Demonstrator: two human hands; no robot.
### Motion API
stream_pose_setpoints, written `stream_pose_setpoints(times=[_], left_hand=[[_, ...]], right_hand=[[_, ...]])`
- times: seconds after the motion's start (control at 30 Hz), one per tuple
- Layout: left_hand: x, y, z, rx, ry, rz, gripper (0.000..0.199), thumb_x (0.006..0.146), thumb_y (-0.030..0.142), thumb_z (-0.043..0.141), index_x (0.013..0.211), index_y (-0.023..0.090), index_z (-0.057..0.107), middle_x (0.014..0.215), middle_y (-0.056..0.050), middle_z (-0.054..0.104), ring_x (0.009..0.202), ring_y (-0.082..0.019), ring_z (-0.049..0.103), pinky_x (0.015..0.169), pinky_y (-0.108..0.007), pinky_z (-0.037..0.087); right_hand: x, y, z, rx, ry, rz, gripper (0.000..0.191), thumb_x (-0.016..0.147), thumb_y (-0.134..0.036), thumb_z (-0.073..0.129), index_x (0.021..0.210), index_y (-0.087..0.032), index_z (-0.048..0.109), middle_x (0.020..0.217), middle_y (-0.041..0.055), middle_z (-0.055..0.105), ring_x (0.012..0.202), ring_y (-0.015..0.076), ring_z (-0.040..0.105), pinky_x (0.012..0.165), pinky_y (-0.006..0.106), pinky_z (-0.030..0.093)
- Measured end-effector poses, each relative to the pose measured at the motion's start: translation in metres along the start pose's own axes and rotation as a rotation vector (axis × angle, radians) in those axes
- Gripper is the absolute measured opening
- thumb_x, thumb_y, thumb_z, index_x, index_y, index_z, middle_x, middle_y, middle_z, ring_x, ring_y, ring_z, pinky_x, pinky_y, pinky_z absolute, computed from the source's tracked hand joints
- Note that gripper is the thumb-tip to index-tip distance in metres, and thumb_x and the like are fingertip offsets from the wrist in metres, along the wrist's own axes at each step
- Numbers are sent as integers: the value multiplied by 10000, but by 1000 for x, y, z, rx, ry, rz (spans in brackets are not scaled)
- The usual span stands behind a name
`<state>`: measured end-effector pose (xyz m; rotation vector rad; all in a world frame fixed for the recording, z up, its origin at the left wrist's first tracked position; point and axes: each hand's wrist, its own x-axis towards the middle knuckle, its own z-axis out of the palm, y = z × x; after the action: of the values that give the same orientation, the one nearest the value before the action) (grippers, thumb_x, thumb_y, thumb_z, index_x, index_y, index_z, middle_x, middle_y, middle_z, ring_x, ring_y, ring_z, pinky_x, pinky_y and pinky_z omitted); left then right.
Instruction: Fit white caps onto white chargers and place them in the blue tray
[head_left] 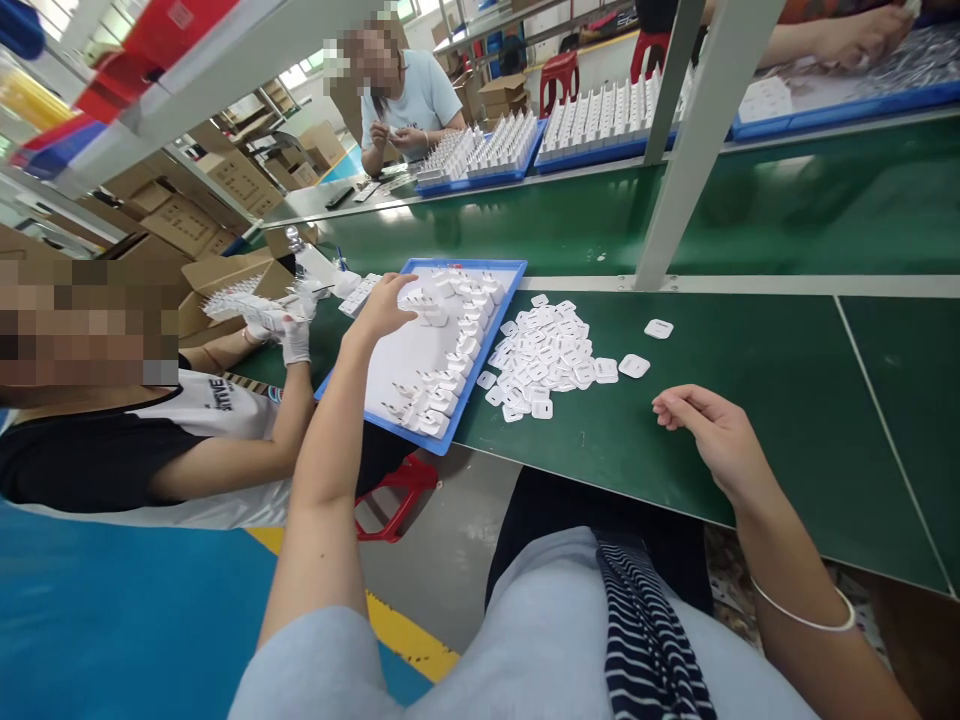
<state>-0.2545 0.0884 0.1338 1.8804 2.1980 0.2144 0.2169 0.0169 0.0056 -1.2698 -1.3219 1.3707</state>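
My left hand [388,308] is over the blue-rimmed tray [397,365], its thumb and fingers apart beside a few white plug pieces [426,308] standing there. More white plug pieces with pins [471,325] line the tray's right side and near edge. To the right of the tray, a pile of small white square plates [547,350] lies on the green table. Two loose plates [634,366] lie right of the pile. My right hand [703,425] hovers above the table with its fingers curled together; whatever they may hold is hidden.
At the left, a person in white gloves [296,340] holds plug pieces. Across the table sits another person [420,95] near trays of upright pieces [600,120]. A slanted metal post [686,190] rises at the table's back edge.
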Motion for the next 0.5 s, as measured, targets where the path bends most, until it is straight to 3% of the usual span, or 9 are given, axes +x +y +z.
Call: stream_pose_setpoints(times=[0.1,0.2,0.27,0.37,0.5], left_hand=[[29,-1,9,18,-31,-4,674,657,272,773,1305,221,592,1425,-112,502,1329,-328,477,1127,-427,397],[45,-1,18,19,-127,-38,453,643,323,797,1072,199,719,1191,-107,655,1077,-303,641,947,-394,527],[47,-1,21,14,-160,-60,404,666,334,776,1039,186,732,1123,-115,685,949,-277,676,826,-366,561],[36,0,20,3,-196,-54,406,691,341,747,1071,200,731,1104,-108,705,890,-256,684,758,-344,560],[-2,1,20,-14,-246,12,391,717,384,721,1072,221,741,1161,-92,711,1048,-292,661,884,-371,527]], right_hand=[[1,2,0,-1,5,3,225,864,-425,669,801,-214,711,822,46,663,734,167,581,669,290,470],[2,4,0,5,21,-2,225,861,-423,669,800,-210,708,827,45,666,729,162,582,662,284,467],[3,4,0,9,26,-8,226,857,-423,671,796,-208,705,830,46,669,727,161,583,660,284,469],[3,4,1,5,20,-12,237,855,-434,673,791,-208,703,827,48,672,721,165,586,654,287,474],[1,1,1,-13,10,-18,249,853,-452,676,790,-212,706,823,50,680,718,170,594,650,290,488]])
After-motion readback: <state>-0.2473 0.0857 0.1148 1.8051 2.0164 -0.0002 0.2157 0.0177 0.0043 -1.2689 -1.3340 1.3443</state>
